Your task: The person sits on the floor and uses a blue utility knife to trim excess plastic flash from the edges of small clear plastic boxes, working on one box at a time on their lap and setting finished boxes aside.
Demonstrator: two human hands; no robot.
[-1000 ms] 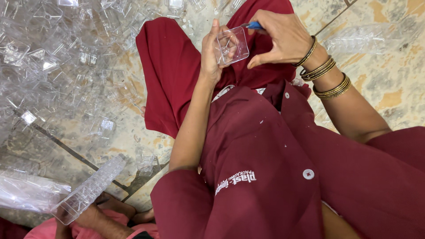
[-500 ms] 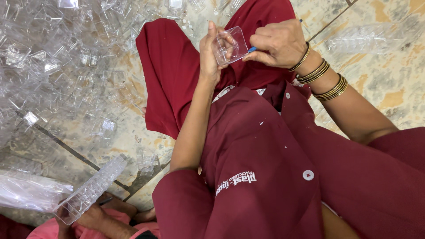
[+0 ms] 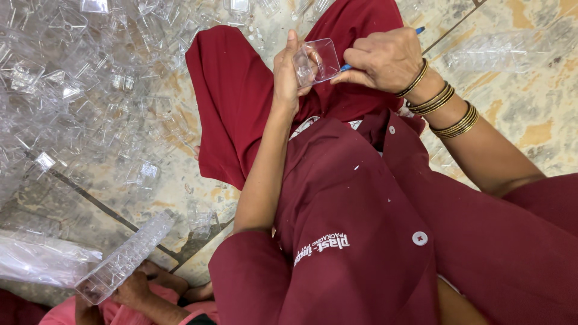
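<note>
Left hand (image 3: 288, 78) gripping clear box (image 3: 317, 61), right hand (image 3: 385, 59) beside

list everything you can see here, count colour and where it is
small clear square plastic box: one, transparent, held up at top centre
thin blue-handled tool: one, blue, its tip at the box's right edge
loose clear plastic boxes: too many to count, transparent, heaped on the floor at left
stack of nested clear boxes: one, transparent, lower left, held by another person's hand
clear plastic bag: one, far lower left
mottled stone floor: beige, all around
gold bangles: several, right wrist
maroon uniform: one, centre
left hand: grips the box
right hand: holds the tool
</note>
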